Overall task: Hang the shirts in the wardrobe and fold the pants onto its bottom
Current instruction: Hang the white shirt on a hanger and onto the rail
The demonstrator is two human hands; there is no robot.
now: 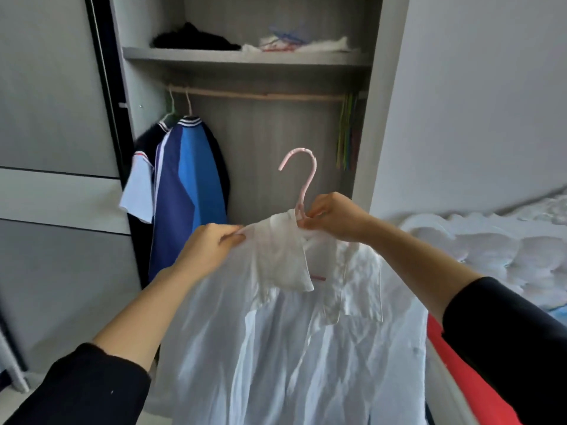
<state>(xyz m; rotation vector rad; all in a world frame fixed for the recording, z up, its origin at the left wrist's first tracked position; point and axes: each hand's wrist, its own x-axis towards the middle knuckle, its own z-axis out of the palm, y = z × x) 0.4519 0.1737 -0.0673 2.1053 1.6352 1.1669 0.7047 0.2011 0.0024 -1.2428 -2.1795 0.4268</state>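
- Head view, centre of the frame: a white shirt (285, 326) hangs from a pink hanger (302, 182), held up in front of the open wardrobe (362, 148). The hook stands upright and points left, well below the rail (260, 94).
- The left hand (208, 250), left of centre, pinches the shirt's shoulder or collar edge between thumb and curled fingers (233, 237).
- The right hand (334, 217), just right of centre, has its fingertips pressed together on the collar at the base of the hook; whether they grip the hanger neck itself or only the cloth I cannot tell.
- Step in hand, as I judge it: seating the shirt on the hanger and squaring the collar, ahead of hanging it. The collar looks bunched and one flap is folded over, so it seems not yet settled.
- Next move would call for lifting the hook up and over the rail in the free stretch at upper centre, between the blue jacket (190, 185) at left and the bunch of coloured hangers (348, 133) at right.
- A dark-and-white garment (142, 179) hangs beside the jacket; dark clothing (196, 38) lies on the shelf above.
- White bedding (491, 240) shows at the right edge, red cloth (460, 378) at lower right.
- No pants are identifiable, and the wardrobe bottom is hidden behind the shirt.
- Writing: no brand, label or readable text anywhere.
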